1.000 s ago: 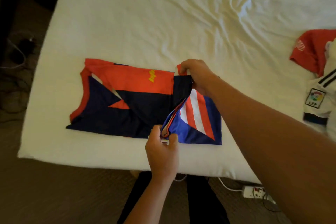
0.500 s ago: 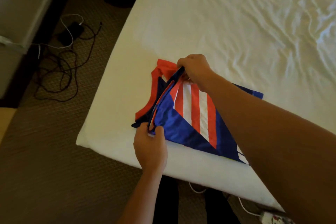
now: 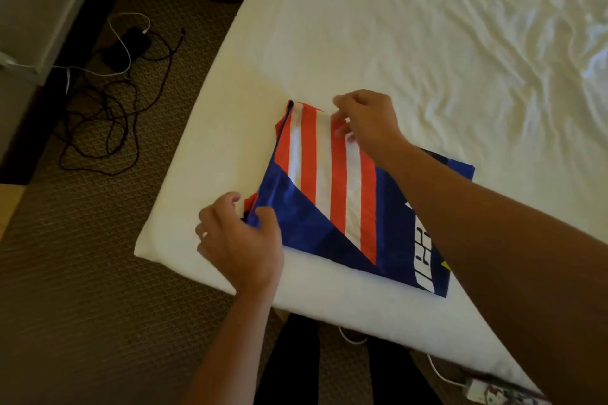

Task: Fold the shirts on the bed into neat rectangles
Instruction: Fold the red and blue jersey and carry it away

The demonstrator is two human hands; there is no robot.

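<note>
Bed [image 3: 411,43] — folded shirt [image 3: 329,194] atop

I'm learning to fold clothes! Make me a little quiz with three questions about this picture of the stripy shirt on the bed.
1. True or false: the folded shirt lies near the corner of the bed.
2. Which colours are the shirt's stripes? A) green and yellow B) red and white C) black and pink
3. Fill in the word: the left hand is at the shirt's near corner, and the right hand is at its ____ edge.

Key
1. True. It sits by the corner next to the carpet.
2. B. The rest of the top side is blue.
3. Far. Its fingers touch the striped cloth there.
</note>
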